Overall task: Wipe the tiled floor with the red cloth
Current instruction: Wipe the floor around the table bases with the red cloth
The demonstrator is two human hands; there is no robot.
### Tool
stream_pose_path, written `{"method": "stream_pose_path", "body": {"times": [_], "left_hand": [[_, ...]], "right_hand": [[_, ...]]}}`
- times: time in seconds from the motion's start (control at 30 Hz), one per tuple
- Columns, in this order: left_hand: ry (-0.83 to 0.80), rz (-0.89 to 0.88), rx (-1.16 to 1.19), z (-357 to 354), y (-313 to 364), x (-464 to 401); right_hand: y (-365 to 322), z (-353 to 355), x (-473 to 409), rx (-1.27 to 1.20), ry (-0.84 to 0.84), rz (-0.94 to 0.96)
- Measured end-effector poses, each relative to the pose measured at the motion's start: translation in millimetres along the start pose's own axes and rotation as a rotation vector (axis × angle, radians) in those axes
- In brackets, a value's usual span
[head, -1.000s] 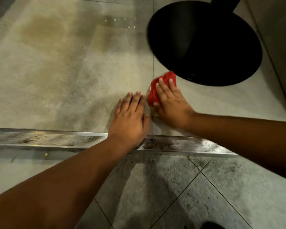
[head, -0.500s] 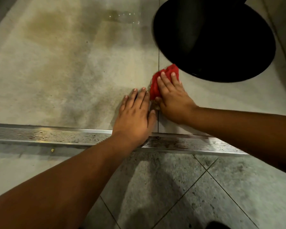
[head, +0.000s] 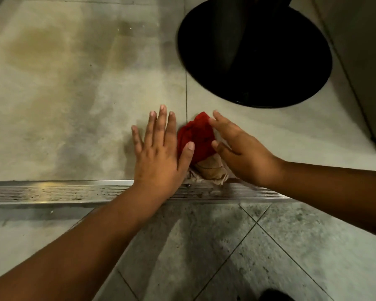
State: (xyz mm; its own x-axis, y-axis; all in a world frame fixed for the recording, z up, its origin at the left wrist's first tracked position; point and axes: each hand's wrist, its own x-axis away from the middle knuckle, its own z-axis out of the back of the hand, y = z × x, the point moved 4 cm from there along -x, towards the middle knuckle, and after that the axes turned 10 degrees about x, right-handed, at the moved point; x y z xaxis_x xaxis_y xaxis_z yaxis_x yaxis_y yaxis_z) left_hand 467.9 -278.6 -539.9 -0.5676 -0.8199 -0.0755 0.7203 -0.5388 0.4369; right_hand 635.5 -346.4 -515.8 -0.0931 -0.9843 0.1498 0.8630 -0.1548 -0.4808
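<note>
The red cloth (head: 197,136) lies bunched on the pale tiled floor (head: 74,109), just beyond a metal drain strip, on a tile joint. Its near end shows a beige, frayed part. My left hand (head: 160,153) lies flat on the floor at the cloth's left side, fingers straight and spread, thumb touching the cloth. My right hand (head: 237,148) hovers at the cloth's right side with fingers straight, fingertips at the cloth's far edge; it is off the top of the cloth.
A round black pedestal base (head: 254,53) stands on the floor just beyond and right of the cloth. A metal drain grate (head: 52,191) runs across the view below my hands. Darker diagonal tiles (head: 237,246) lie nearer me. A grey wall panel (head: 360,61) rises at right.
My right hand has lifted off the red cloth and moved to its right side, uncovering it. The cloth now sits bunched between both hands. My left hand stayed flat.
</note>
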Motion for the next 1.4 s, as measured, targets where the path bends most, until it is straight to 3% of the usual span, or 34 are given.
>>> {"method": "stream_pose_path", "body": {"times": [0.17,0.33,0.57,0.77,0.97,1.2,1.4], "left_hand": [[-0.093,-0.052,0.027,-35,70,-25],[-0.161,0.085,-0.098,-60,61,-45],[-0.028,0.199,-0.060,-48,27,-66],[-0.193,-0.059,-0.076,-41,31,3],[-0.134,0.050,-0.056,-39,19,-46],[-0.136,-0.056,-0.076,-38,28,18],[-0.083,0.055,-0.075,-41,17,-36]], "right_hand": [[46,-9,-2,0.291,-0.053,-0.101],[51,-24,-8,0.420,0.034,-0.068],[54,-25,-9,0.405,0.038,-0.078],[56,-28,-9,0.439,0.032,-0.062],[55,-27,-9,0.447,0.017,-0.065],[56,-28,-9,0.443,0.030,-0.057],[55,-27,-9,0.444,0.052,-0.069]]}}
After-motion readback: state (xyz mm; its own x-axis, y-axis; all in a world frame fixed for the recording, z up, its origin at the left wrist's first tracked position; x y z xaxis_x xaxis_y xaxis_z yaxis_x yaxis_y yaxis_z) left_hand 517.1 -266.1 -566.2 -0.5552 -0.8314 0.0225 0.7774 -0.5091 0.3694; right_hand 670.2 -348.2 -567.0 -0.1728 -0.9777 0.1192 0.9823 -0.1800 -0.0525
